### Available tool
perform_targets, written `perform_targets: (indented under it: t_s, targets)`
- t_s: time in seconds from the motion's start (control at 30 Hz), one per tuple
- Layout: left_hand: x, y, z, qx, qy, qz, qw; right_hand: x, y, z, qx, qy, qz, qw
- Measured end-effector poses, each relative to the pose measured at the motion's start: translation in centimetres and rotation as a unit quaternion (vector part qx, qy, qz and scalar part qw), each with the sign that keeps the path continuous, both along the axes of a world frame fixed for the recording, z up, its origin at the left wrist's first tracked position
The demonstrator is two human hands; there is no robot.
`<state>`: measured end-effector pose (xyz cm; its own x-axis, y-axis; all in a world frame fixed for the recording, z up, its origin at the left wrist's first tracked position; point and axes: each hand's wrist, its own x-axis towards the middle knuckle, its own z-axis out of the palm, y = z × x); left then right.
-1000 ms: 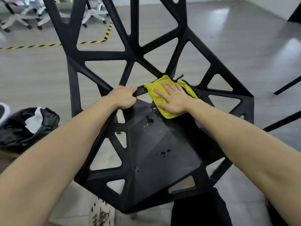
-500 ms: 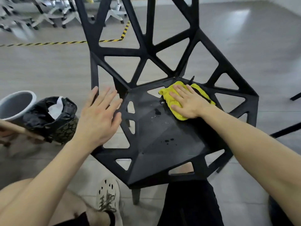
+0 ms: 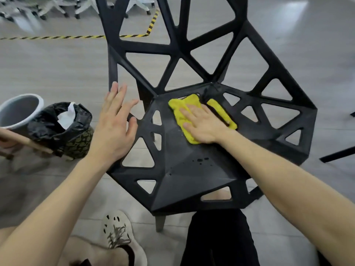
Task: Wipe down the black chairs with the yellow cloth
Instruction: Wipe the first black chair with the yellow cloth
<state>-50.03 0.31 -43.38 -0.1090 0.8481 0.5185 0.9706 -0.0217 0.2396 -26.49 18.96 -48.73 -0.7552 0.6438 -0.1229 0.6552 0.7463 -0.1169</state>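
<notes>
— My left hand (image 3: 113, 127)?
— Spread, holding nothing, over the black angular plastic chair (image 3: 188, 181)'s left edge.
— The yellow fabric cloth (image 3: 180, 112)?
— At the seat's rear, under my right hand (image 3: 203, 125), which presses it with fingers straight. The dark droplets (image 3: 201, 160) lie nearer me.

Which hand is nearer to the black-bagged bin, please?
Left. The left hand hovers just right of the bin; the right hand presses the yellow cloth on the chair seat, farther right.

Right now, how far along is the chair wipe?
Done: nothing visibly finished. In hand: the right hand presses the fuzzy yellow cloth flat on the seat rear of the black lattice plastic chair; the left hand is open over its left edge. Left: dark droplets mid-seat, seat front, backrest.
</notes>
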Motion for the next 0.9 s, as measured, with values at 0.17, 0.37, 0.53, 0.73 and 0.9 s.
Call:
perform_targets:
  t_s: [0.17,0.37,0.53,0.73,0.9]
  targets:
    - [0.2,-0.5,-0.1,-0.003,0.008,0.007,1.000,6.3,-3.2,0.0,-0.035,0.005,0.085,0.996]
    - [0.1,-0.3,0.1,0.005,-0.190,0.074,0.979,0.1,1.6,1.0,0.014,-0.032,-0.094,0.995]
    - [-0.3,0.6,0.5,-0.046,-0.226,0.127,0.965,1.1,-7.1,-0.7,-0.065,0.041,0.148,0.986]
    - [-0.2,2.9,1.1,-0.052,-0.206,0.117,0.970,3.5,8.0,0.8,0.020,-0.019,-0.158,0.987]
    - [-0.7,5.1,1.0,-0.036,-0.205,0.119,0.971,-8.7,4.0,-0.3,-0.043,0.037,-0.020,0.998]
